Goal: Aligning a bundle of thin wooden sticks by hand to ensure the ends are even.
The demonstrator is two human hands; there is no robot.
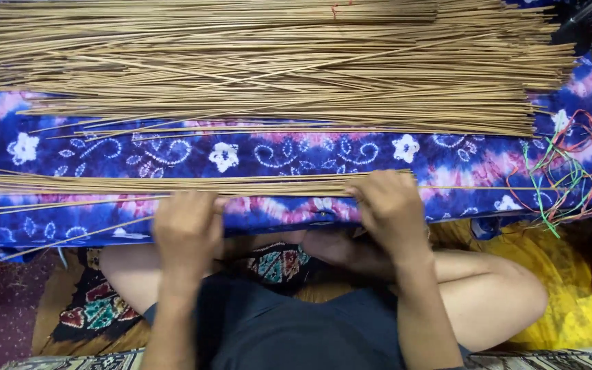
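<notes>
Sticks, thin and tan, are spread in two lots across a blue and purple cloth (289, 154) printed with white flowers and curls. The large pile of sticks (268, 62) is laid lengthwise along the far side of the cloth, running from the left edge almost to the right end, with a few loose ones strayed toward the near side. The cloth itself is stretched from left to right in front of a seated person, whose crossed bare legs (495, 294) and dark shorts (289, 329) are seen at the near edge. A yellow fabric (570, 301) is seen under the right knee, and a patterned rug (97, 308) under the left.

A smaller bundle of sticks (104, 183) is laid along the near part of the cloth, reaching from the left edge to the right hand. The left hand (186, 229) is curled over the near edge of the cloth, fingers bent down, touching the near side of this bundle. The right hand (392, 205) is closed over the bundle's right end, the sticks being held under the fingers.

A tangle of red, green and orange strings (570, 175) is laid on the right end of the cloth, well apart from both hands.
</notes>
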